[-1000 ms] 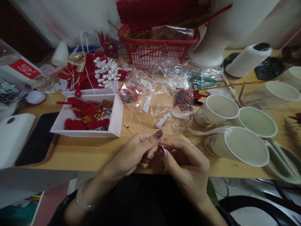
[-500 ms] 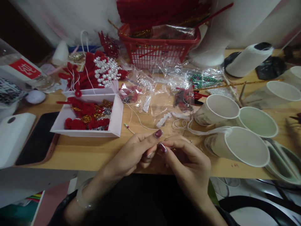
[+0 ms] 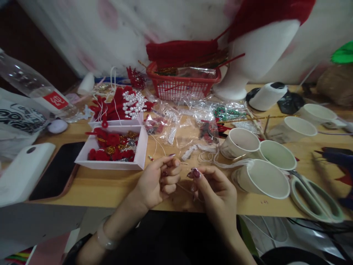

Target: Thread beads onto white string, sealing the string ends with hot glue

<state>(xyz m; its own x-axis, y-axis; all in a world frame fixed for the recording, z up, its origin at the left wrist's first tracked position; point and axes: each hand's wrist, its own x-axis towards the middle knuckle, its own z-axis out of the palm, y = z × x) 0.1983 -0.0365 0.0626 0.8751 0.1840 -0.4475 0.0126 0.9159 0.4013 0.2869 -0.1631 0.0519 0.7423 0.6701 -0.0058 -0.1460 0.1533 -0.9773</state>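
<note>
Above the tabletop (image 3: 110, 187) edge, left hand (image 3: 157, 180) and right hand (image 3: 215, 186) (fingers (image 3: 171, 170) pinched narrow) hold a thread (image 3: 184, 188) sideways between them.

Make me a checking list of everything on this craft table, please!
surface: wooden table, crowded.
job's things: thin thread between both hands; white box of red ornaments beyond.
clutter: paper cups, scissors, plastic bags, red basket, phone.
grips: left hand and right hand both pinch the thread.
cables: dark cords below the table's right edge.
surroundings: pale wall, white mannequin stand, plastic bottle.
</note>
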